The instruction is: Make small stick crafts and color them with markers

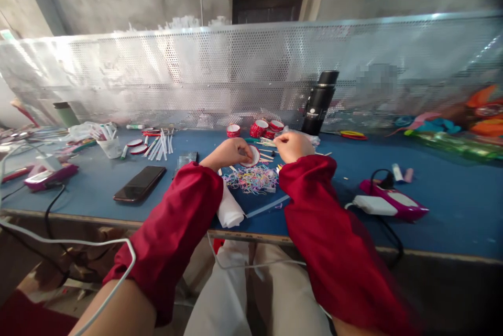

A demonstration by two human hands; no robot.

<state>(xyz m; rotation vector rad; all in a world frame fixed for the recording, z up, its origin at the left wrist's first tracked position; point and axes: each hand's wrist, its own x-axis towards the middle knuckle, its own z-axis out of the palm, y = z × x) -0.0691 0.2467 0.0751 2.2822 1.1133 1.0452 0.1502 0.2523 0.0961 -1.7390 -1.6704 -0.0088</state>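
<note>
My left hand point(230, 153) is closed on a small round white disc with a red rim point(253, 156), pinching it at its left edge. My right hand point(293, 146) is curled just to the right of it, its fingers pinched together on something too small to make out. Both arms wear red sleeves. Below the hands lies a pile of thin coloured rubber bands point(252, 179) on the blue table point(432, 205). Thin sticks point(267, 151) are scattered between and behind the hands.
Red and white cups point(257, 128) and a black flask point(319, 102) stand behind the hands. A black phone point(140, 183) lies at left, with white tubes point(160, 147) and a plastic cup point(110, 147) beyond. A pink device point(393, 204) with a cable sits right. A perforated metal screen point(236, 74) backs the table.
</note>
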